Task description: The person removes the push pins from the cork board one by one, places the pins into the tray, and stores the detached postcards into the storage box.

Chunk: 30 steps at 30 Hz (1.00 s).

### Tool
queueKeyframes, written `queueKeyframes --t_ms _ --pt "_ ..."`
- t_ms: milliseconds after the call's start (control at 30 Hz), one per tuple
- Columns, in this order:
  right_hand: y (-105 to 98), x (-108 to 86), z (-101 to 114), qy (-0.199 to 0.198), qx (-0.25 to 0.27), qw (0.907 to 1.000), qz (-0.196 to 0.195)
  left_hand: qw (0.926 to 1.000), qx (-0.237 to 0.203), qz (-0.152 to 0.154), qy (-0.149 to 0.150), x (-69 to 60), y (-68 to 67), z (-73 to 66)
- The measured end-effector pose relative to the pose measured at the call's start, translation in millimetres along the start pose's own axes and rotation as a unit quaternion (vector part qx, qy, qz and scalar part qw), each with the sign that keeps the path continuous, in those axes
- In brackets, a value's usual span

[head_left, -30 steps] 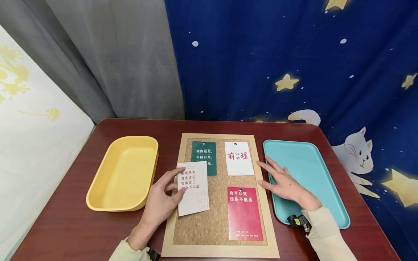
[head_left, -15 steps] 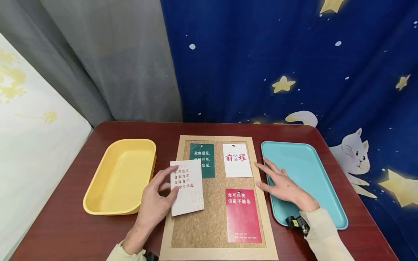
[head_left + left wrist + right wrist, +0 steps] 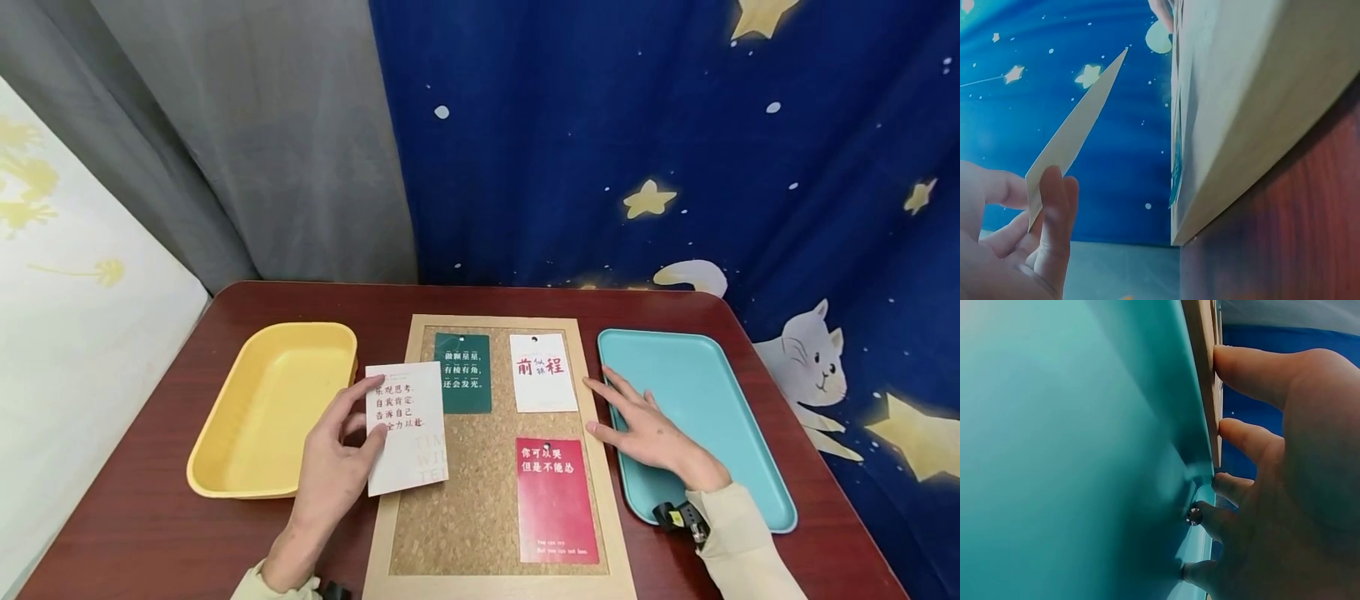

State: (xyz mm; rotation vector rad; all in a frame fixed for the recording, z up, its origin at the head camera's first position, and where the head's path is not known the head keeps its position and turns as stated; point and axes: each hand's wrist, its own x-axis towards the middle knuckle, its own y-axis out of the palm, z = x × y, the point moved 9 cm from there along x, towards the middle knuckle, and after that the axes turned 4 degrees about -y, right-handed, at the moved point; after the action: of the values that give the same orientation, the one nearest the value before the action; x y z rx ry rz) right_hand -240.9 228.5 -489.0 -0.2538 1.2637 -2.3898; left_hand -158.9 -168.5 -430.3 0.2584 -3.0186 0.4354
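My left hand (image 3: 333,467) pinches a white card (image 3: 405,450) with red Chinese writing, thumb in front. The left wrist view has this card (image 3: 1075,137) nearly edge-on, apart from the board. A wood-framed corkboard (image 3: 457,517) lies below. On it are a green card (image 3: 472,400), a white card (image 3: 543,392) with red characters and a red card (image 3: 558,512), each with a dark dot at its top. My right hand (image 3: 648,433) is spread, thumb and index fingertips touching the frame's right side. Beside another fingertip shows a small round thing (image 3: 1194,516), too unclear to name.
A yellow tray (image 3: 197,479) stands left of the board. To its right lies a teal tray (image 3: 712,400), partly beneath my right hand. The dark red table (image 3: 150,542) backs onto grey and blue curtains, with a white wall or panel (image 3: 90,350) at left.
My left hand has moved left with the white card, off the green card, whose writing now shows fully. My right hand stays at the frame.
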Motion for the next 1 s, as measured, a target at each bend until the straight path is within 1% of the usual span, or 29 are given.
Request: queueKeyframes --t_ms 167,333,467,633,833,1000 --pt "0.0 -1.7 -2.1 0.004 -0.003 1.0 -0.003 0.9995 -0.028 -0.016 -0.005 2.1 -7.6 -0.1" --pt "0.7 -2.2 -1.7 0.003 0.003 1.0 -0.004 0.9984 -0.032 -0.04 -0.021 1.6 -17.7 0.2" --pt "0.7 -2.3 -1.7 0.004 0.003 1.0 -0.005 0.9977 -0.032 -0.053 -0.029 2.2 -26.0 -0.8" --pt "0.5 -2.4 -0.9 0.005 0.004 1.0 -0.006 0.9954 -0.04 -0.075 -0.044 4.0 -38.2 0.5" --pt "1.1 -2.6 0.1 0.004 0.004 1.0 -0.007 0.9924 -0.019 -0.101 -0.068 5.8 -53.9 1.8" --pt "0.9 -1.9 0.4 0.003 0.005 1.0 -0.008 0.9908 0.01 -0.109 -0.079 8.7 -64.5 4.1"
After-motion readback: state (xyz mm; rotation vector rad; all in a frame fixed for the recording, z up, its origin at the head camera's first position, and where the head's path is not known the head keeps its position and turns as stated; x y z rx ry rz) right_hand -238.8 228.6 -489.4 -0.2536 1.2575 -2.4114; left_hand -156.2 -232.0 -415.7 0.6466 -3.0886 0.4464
